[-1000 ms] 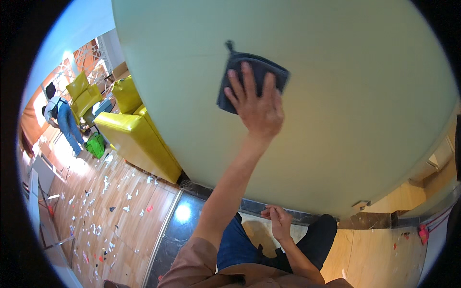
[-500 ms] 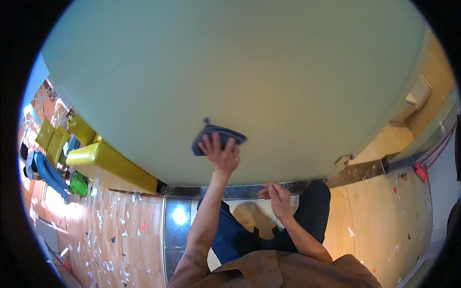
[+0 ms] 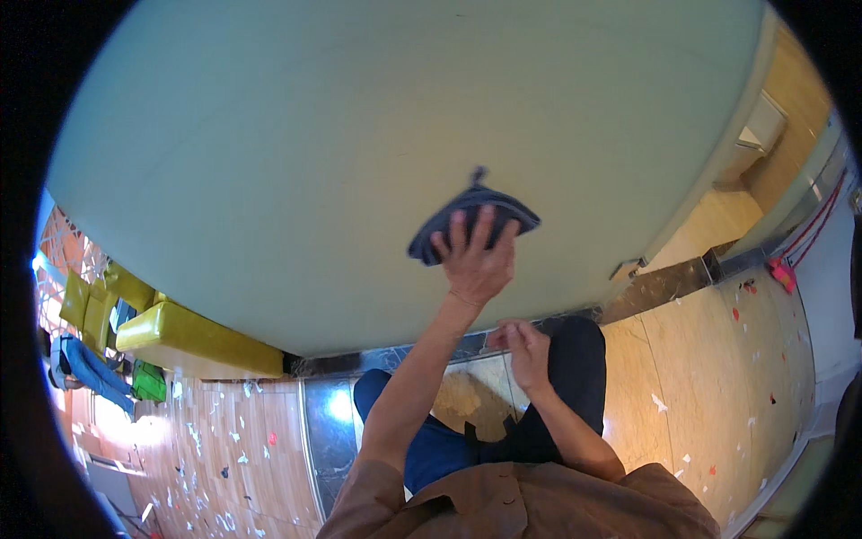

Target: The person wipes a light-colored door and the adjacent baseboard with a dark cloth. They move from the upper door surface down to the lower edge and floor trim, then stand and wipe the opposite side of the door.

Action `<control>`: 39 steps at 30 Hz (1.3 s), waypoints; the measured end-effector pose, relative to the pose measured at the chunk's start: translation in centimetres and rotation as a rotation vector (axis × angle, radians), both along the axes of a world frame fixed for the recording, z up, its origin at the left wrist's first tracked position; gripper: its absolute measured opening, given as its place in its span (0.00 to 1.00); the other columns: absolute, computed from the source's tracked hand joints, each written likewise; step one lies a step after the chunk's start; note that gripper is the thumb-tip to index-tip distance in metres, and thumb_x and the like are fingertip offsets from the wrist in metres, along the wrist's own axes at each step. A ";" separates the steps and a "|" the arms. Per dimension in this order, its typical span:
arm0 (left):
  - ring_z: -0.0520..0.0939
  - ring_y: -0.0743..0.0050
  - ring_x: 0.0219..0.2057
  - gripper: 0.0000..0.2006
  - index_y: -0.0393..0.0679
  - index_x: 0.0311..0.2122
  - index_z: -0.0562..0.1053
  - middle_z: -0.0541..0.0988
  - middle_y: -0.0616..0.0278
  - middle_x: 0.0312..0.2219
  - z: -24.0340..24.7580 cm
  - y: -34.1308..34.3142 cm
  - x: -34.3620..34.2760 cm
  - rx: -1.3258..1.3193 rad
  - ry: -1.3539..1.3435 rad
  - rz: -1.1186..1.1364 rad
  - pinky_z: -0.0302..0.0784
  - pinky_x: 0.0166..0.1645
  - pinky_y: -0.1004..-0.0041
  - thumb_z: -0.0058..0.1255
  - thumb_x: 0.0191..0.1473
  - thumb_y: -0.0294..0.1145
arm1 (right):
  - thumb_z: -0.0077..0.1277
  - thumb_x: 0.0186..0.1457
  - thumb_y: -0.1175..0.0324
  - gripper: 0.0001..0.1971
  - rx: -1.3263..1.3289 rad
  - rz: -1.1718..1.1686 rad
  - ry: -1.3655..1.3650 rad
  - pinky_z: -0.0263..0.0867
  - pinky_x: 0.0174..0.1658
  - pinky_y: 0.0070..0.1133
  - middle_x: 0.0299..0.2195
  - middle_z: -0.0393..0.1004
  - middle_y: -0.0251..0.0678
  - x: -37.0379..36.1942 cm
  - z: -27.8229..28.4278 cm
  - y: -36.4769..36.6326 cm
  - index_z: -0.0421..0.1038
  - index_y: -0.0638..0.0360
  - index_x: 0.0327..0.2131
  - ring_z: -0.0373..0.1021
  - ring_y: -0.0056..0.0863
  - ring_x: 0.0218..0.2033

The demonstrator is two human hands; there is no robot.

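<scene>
A dark blue cloth lies bunched against a large pale green wall panel, one corner poking upward. My left hand presses it to the panel, fingers spread over its lower part. By my right knee, low in front of the panel, my right hand hovers with loosely bent, parted fingers and nothing visible in it. That hand is apart from the cloth.
A dark stone baseboard runs along the panel's foot. To the left stand a yellow padded bench and a green bag, near a person in jeans. Paper scraps litter the floor. A metal fitting sits at the panel's right edge.
My left hand has slid the cloth to the right and higher on the panel. My right hand has stayed near the knee, and the view has shifted slightly.
</scene>
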State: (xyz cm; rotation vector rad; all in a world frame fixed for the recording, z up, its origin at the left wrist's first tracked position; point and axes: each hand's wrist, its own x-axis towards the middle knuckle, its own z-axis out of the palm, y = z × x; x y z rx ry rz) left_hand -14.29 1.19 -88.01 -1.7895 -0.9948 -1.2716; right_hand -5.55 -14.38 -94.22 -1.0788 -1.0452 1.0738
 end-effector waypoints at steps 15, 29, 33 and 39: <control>0.70 0.43 0.59 0.14 0.37 0.49 0.69 0.72 0.46 0.56 0.2 -5.5 -0.8 -0.651 -0.306 -0.804 0.60 0.64 0.52 0.41 0.60 0.28 | 0.57 0.47 0.72 0.23 0.528 -0.662 -0.614 0.68 0.43 0.35 0.44 0.66 0.45 0.1 5.6 9.1 0.68 0.58 0.50 0.68 0.45 0.43; 0.69 0.42 0.60 0.18 0.37 0.55 0.67 0.69 0.44 0.58 0.0 -6.7 5.1 -0.729 -0.319 -0.964 0.63 0.63 0.54 0.45 0.60 0.25 | 0.43 0.62 0.67 0.33 0.456 -1.179 -0.724 0.35 0.68 0.47 0.68 0.36 0.61 11.1 5.8 15.7 0.45 0.66 0.67 0.34 0.61 0.69; 0.71 0.45 0.58 0.19 0.37 0.56 0.68 0.71 0.45 0.56 -2.1 -6.9 5.7 -0.869 -0.326 -0.842 0.65 0.61 0.57 0.45 0.60 0.25 | 0.39 0.64 0.68 0.32 0.170 -1.256 -0.452 0.35 0.69 0.40 0.68 0.34 0.63 13.1 -4.0 16.6 0.41 0.67 0.67 0.34 0.59 0.70; 0.75 0.49 0.53 0.18 0.37 0.54 0.71 0.75 0.47 0.52 -3.9 -6.4 5.5 -0.983 -0.399 -0.747 0.69 0.58 0.61 0.46 0.59 0.25 | 0.39 0.65 0.68 0.31 0.192 -1.044 -0.522 0.35 0.69 0.40 0.68 0.34 0.64 7.9 -6.6 13.8 0.43 0.70 0.66 0.35 0.59 0.69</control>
